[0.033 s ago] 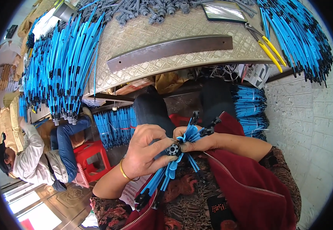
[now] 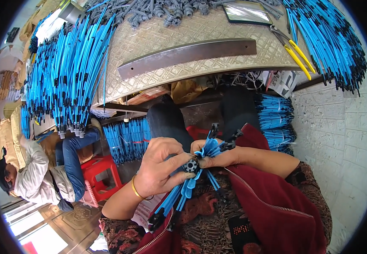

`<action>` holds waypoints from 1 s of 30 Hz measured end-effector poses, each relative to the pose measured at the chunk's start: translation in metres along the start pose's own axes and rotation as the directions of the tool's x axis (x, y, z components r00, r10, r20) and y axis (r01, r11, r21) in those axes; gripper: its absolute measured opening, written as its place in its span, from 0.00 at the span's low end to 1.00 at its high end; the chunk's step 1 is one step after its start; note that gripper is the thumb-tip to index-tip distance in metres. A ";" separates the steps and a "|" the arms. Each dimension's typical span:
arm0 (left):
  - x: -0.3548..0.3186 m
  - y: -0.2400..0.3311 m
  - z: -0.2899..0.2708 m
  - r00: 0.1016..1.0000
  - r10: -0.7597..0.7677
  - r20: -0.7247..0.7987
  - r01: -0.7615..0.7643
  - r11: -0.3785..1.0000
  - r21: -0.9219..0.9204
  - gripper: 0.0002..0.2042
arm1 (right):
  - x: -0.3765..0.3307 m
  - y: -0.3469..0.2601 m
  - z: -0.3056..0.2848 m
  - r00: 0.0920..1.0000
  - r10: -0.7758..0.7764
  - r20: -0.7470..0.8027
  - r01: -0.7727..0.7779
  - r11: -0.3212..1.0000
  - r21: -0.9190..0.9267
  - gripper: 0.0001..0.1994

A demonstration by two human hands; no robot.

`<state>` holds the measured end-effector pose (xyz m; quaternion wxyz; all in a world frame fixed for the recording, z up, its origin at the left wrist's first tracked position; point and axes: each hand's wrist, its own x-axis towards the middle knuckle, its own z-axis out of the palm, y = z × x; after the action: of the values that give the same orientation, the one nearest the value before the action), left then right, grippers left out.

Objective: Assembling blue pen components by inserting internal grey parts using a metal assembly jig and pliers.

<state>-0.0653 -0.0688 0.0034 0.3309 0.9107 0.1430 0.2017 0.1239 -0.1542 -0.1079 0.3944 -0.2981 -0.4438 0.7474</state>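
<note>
Above my lap, my left hand (image 2: pixel 160 167), with a gold bangle at the wrist, pinches a round dark hub (image 2: pixel 190 165) with notches about its rim and a hole in its middle. Thin blue rods (image 2: pixel 176 197) with black end pieces spread out from the hub, some toward my chest and others toward my knees. On the far side of the hub, my right hand (image 2: pixel 218 159) is closed on the blue rods, its thumb pressed close to the hub. The fingers of both hands partly hide where rods and hub meet.
A table (image 2: pixel 166 70) ahead carries a curved metal bar (image 2: pixel 187 54), yellow-handled pliers (image 2: pixel 295 51), grey plastic fittings (image 2: pixel 166 12) and blue rod heaps (image 2: pixel 71 63) at both sides. Tied bundles (image 2: pixel 126 139) lie below. At left, another person (image 2: pixel 35 169) sits near a red stool (image 2: pixel 103 169).
My hands stay in place, and the hub has turned very slightly between my fingers. The other person's raised hand at the left has shifted a little.
</note>
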 end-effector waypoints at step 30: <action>-0.039 0.011 -0.019 0.805 -0.286 -0.520 -0.170 0.728 -0.664 0.18 | 0.035 -0.040 0.014 0.910 -0.213 -0.357 0.211 0.976 -0.044 0.15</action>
<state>-0.1066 -0.0819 0.0138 0.5866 0.6089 0.1841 0.5012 0.1076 -0.1182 -0.0694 0.5470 -0.3808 -0.3955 0.6320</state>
